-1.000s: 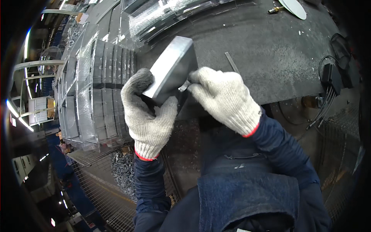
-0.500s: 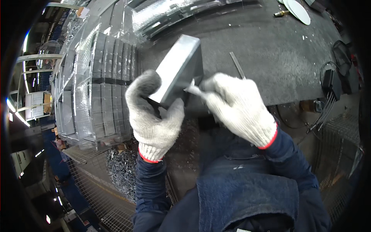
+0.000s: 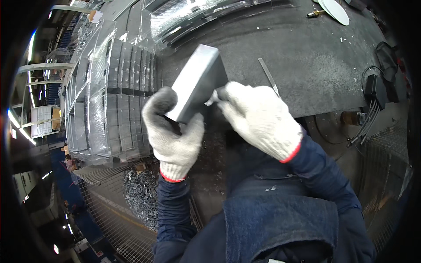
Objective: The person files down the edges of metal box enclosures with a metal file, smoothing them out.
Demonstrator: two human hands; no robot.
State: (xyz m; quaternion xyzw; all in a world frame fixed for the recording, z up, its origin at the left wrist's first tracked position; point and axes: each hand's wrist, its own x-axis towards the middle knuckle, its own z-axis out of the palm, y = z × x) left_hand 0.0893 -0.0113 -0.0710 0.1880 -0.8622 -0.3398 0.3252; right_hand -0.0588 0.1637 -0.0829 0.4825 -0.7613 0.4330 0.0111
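Both my hands wear white knit gloves with red cuffs. My left hand [image 3: 174,127] grips a grey rectangular metal box-shaped part [image 3: 197,83] near its lower end, fingers on one side and thumb on the other. The part is tilted, its upper end leaning away to the right. My right hand [image 3: 261,115] is closed at the part's right side, its fingertips pinching a small crumpled whitish piece [image 3: 212,98], perhaps film or cloth. The fingertips are close against the part; whether they touch it is hard to tell.
Stacked grey metal parts in clear plastic wrap [image 3: 107,96] stand at the left. More wrapped parts [image 3: 188,19] lie at the back. A thin metal strip [image 3: 268,75] rests on the dark worktable [image 3: 307,57]. Below left, a wire basket [image 3: 109,219] stands beside many small metal pieces [image 3: 140,193].
My right hand has moved slightly left and down toward me, with the whitish piece still pinched. The metal part has shifted a little left and down, still in my left hand.
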